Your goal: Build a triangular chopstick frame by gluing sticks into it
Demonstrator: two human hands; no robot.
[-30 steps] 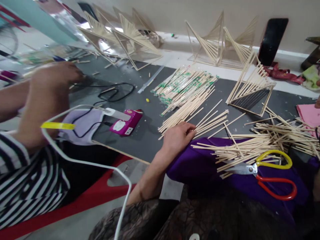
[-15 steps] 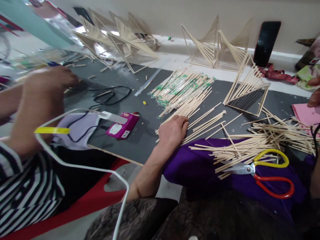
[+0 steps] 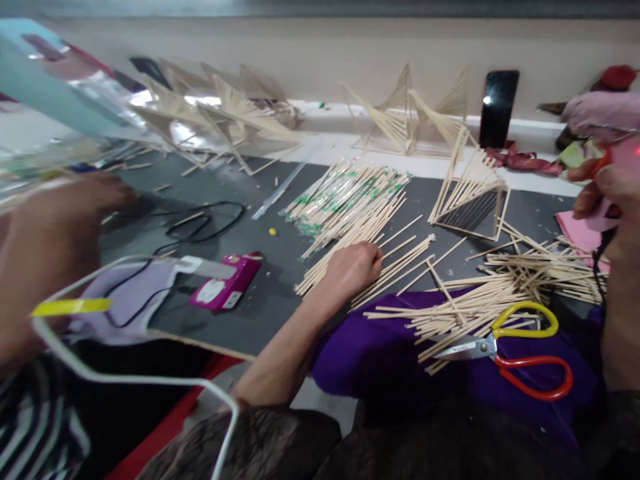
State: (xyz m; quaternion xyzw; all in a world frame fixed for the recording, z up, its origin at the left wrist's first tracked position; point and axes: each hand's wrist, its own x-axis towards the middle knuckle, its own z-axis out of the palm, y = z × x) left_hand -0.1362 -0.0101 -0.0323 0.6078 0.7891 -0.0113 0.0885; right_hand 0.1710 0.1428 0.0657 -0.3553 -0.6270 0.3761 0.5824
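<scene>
My left hand (image 3: 353,270) is closed, its fingers curled down among thin wooden sticks (image 3: 320,273) on the dark tabletop. Whatever is under those fingers is hidden. At the right edge, my right hand (image 3: 607,190) is raised and wrapped round what looks like a pink glue gun (image 3: 631,157), with an orange-red nozzle, a small red light and a black cord. Scissors (image 3: 485,347) with one yellow and one red handle lie on purple cloth (image 3: 345,347), beside a loose pile of sticks (image 3: 525,267). A twisted stick frame (image 3: 470,193) stands behind the pile.
Plastic-wrapped sticks (image 3: 345,193) lie in the middle. More stick frames (image 3: 435,120) and a phone (image 3: 499,110) stand by the wall. At left are a co-worker's blurred hand (image 3: 100,193), a magenta box (image 3: 227,283), a black cord (image 3: 215,230) and a white bent bar (image 3: 150,380).
The view has shifted, bringing my right hand and the pink tool further into sight. My left hand stays among the sticks, its fingers more tightly curled.
</scene>
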